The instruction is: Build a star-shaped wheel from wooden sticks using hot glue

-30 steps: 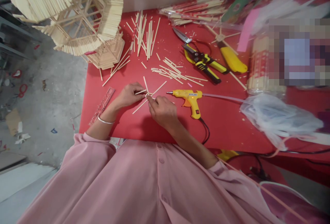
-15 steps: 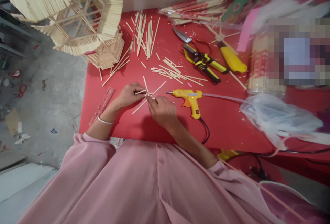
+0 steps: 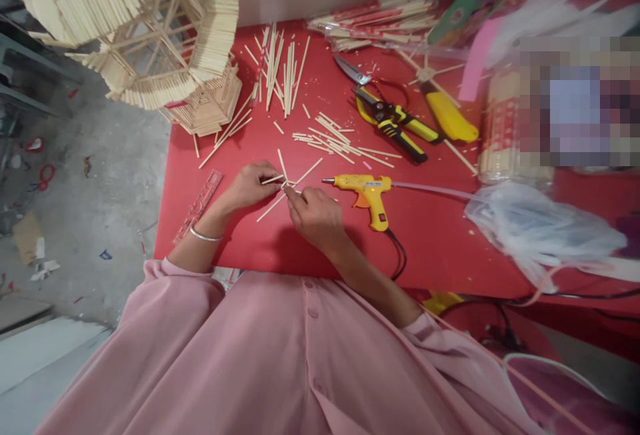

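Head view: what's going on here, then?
A star of thin sticks is being handled at a red table. The person's left hand holds it near the middle; the right hand is at the joint where the sticks meet. A yellow glue gun lies beside the right hand, nozzle toward the star.

Stick frame (image 3: 286, 176) is on the surface (image 3: 430, 241) btwn L hand (image 3: 254, 185) & R hand (image 3: 316, 215), w/ ruler (image 3: 199, 205) to the L, beside that forearm, & glue gun (image 3: 367, 189) just R of the R hand. Behind the frame: short sticks (image 3: 333, 126), then another stick pile (image 3: 290, 78) farther back, w/ stick model (image 3: 161, 33) back L & pruners (image 3: 384, 113) back R. Plastic bag (image 3: 540, 221) is far R, in front of packed sticks (image 3: 504, 121).
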The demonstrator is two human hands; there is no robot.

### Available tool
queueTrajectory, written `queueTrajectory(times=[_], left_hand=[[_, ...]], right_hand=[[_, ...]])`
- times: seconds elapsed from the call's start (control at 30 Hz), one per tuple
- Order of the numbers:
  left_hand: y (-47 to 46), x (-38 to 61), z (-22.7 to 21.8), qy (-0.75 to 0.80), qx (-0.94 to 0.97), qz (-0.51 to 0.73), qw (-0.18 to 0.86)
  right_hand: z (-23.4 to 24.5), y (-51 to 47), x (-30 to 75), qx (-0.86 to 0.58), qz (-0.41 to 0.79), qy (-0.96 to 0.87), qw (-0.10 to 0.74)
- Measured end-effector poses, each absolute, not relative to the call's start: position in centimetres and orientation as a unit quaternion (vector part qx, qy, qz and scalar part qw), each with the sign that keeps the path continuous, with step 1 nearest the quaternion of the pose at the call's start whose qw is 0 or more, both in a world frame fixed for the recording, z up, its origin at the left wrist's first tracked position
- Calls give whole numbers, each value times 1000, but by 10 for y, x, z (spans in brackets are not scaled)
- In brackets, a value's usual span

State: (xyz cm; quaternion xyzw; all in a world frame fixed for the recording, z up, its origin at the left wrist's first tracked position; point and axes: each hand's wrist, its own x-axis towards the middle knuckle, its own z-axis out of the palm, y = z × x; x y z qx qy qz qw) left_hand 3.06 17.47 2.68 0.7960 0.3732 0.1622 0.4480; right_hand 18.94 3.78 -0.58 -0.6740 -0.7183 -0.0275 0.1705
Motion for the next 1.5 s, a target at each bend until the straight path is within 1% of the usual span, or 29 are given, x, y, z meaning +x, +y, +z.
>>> queueTrajectory(times=[0.23,0.4,0.53,0.73,0.93,1.07,1.17,1.37,1.5], left_hand=[[175,33,28,380,793,164,447],[174,30,39,401,797,156,424],[172,25,46,422,797,175,396],[163,16,51,422,800,197,378],[145,8,54,420,821,196,333],[130,5,58,454,826,163,290],[121,6,61,461,832,148,271],[102,10,57,457,839,146,258],[87,16,48,510,833,95,191]], right_hand=[[0,36,193,-665,-14,-723,187],[-2,35,194,-664,-8,-720,203],[-4,34,196,-663,-20,-717,216],[-5,33,197,-657,13,-715,238],[10,10,212,-670,17,-694,264],[21,-13,247,-757,-15,-608,238],[21,-25,273,-818,-10,-538,205],[14,-25,286,-850,32,-497,175],[15,-17,284,-863,31,-483,145]])
